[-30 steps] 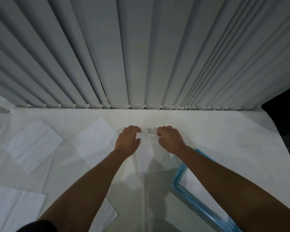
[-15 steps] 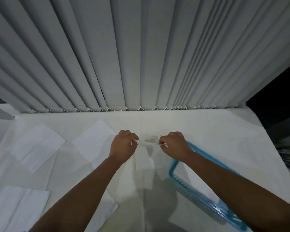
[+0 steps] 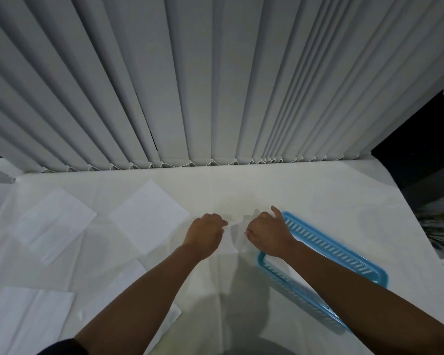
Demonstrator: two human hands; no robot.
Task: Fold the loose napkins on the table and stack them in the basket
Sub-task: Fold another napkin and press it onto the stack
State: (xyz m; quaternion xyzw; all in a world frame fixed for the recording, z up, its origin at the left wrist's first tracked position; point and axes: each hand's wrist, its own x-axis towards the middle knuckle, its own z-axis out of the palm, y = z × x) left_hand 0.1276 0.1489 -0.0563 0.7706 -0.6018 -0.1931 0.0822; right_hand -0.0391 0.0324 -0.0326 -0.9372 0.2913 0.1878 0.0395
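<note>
A white napkin [image 3: 233,235] hangs lifted between my hands above the white table [image 3: 305,198]. My left hand [image 3: 205,233] pinches its left top corner with curled fingers. My right hand [image 3: 267,233] pinches the right top corner, one finger sticking out. The blue slotted basket [image 3: 338,254] lies just right of my right hand, and my right forearm crosses over it. What lies inside the basket is mostly hidden. Loose white napkins lie flat to the left: one [image 3: 149,216] beside my left hand, one [image 3: 54,224] farther left, one [image 3: 23,321] at the near left.
Grey vertical blinds [image 3: 215,85] hang along the table's far edge. Another napkin [image 3: 128,280] lies partly under my left forearm. The table's right edge borders a dark area [image 3: 420,160].
Both hands have drawn back toward me with the napkin, lifting it off the table. The view has shifted, bringing more of the basket into sight.
</note>
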